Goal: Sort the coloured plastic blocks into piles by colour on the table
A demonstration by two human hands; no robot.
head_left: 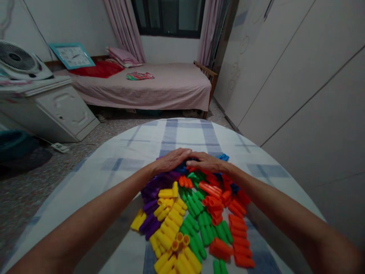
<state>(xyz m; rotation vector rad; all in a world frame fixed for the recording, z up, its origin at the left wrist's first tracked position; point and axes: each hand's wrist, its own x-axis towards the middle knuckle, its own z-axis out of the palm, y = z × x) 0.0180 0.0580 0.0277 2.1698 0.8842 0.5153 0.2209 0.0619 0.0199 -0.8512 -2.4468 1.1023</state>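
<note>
A spread of finger-shaped plastic building pieces lies on the table, grouped roughly by colour. Yellow pieces [172,220] are at the front left, with purple pieces [151,207] beyond and beside them. Green pieces [207,226] run through the middle, and orange-red pieces [239,238] fill the right side. Some blue pieces [224,156] show at the far edge. Across the far side of the pile rest my left hand [173,159] and my right hand [207,161], fingers stretched out and fingertips meeting. Both hands partly cover the pieces under them; neither grips one.
A checked blue-and-white cloth covers the round table [137,140]. Beyond it stands a bed [171,85] with a pink sheet. A white cabinet [67,112] carrying a fan [21,61] is at the left, and a pale wardrobe [299,95] at the right.
</note>
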